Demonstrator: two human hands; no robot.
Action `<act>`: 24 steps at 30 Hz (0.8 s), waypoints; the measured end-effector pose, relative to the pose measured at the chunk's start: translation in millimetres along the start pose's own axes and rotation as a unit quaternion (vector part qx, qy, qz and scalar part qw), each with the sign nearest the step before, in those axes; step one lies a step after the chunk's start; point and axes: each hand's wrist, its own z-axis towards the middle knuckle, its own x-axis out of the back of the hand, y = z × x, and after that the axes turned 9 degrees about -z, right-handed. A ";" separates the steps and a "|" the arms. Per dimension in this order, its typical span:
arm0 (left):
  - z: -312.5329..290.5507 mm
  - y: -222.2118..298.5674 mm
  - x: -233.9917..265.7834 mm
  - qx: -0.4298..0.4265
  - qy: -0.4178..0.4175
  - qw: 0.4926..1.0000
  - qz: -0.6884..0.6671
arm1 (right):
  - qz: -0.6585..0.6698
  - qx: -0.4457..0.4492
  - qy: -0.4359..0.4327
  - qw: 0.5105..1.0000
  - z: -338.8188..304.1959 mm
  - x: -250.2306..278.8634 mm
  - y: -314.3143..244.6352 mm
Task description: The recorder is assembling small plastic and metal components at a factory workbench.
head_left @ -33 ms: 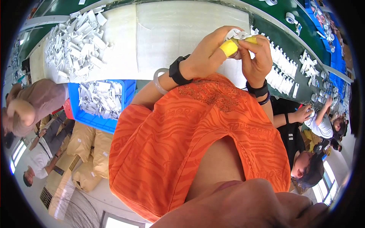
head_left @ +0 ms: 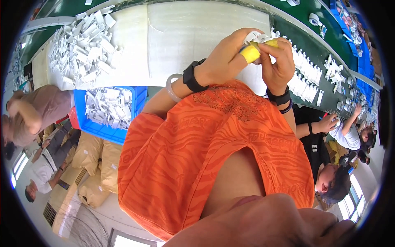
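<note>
Both hands meet above the near right part of the white-covered table. A small white plastic part (head_left: 254,37) is pinched by my left hand (head_left: 230,51), whose thumb wears a yellow cover. My right hand (head_left: 279,61) closes on the same part from the other side, its thumb and forefinger pressed together, with yellow also showing at its fingertips. The fingers hide much of the part, so its full shape cannot be made out.
A heap of white plastic pieces (head_left: 84,47) lies on the table at left. A blue crate (head_left: 109,133) of similar pieces stands below it. Rows of white parts (head_left: 306,74) line the green surface at right. Co-workers sit or stand on both sides.
My left thumb has shifted and tilted slightly against the white plastic part. The arm of the co-worker at far left has moved a little.
</note>
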 end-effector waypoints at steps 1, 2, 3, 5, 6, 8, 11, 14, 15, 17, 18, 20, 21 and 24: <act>-0.2 -3.3 -0.7 0.000 0.001 1.000 -0.001 | 0.000 0.000 -0.001 1.000 -0.2 0.3 0.0; -0.9 -6.9 -1.3 -0.016 0.003 0.999 0.032 | -0.004 0.000 -0.003 1.000 -0.6 0.6 -0.2; -1.3 -8.8 -1.3 -0.031 0.006 0.997 0.065 | -0.009 -0.001 -0.006 1.000 -0.7 0.7 -0.5; -2.7 -8.9 -1.5 -0.022 0.010 0.997 0.075 | -0.009 -0.001 -0.006 1.000 -2.0 1.3 -1.7; -3.5 -8.7 -1.5 -0.014 0.014 0.996 0.085 | -0.009 -0.001 -0.005 1.000 -2.3 1.6 -2.5; -3.3 -8.7 -0.8 -0.022 0.015 0.995 0.101 | -0.016 -0.001 -0.006 1.000 -1.7 2.1 -3.7; -4.5 -8.6 -2.3 -0.022 0.020 0.994 0.101 | -0.026 -0.001 -0.006 1.000 -4.4 2.5 -3.9; -5.9 -12.5 -4.6 -0.012 0.034 0.995 0.097 | -0.036 -0.006 -0.004 0.999 -8.7 1.8 -6.4; -6.3 -13.9 -5.1 -0.013 0.043 0.993 0.109 | -0.042 -0.009 -0.003 0.999 -10.1 0.9 -7.5; -5.1 -12.8 -4.7 -0.010 0.043 0.992 0.118 | -0.036 -0.024 -0.001 0.999 -14.2 -2.5 -8.4; -4.5 -12.5 -4.6 -0.008 0.043 0.991 0.127 | -0.029 -0.038 0.001 0.999 -15.3 -3.4 -8.1; -5.2 -15.6 -4.9 -0.002 0.049 0.992 0.113 | -0.043 -0.018 -0.006 0.999 -13.3 -3.2 -6.9; -5.6 -18.0 -5.1 0.003 0.055 0.994 0.099 | -0.058 0.003 -0.012 0.998 -11.6 -2.7 -6.4; -5.2 -28.4 -3.8 -0.044 0.069 0.985 0.154 | -0.057 0.018 -0.061 0.996 -1.2 2.3 -5.8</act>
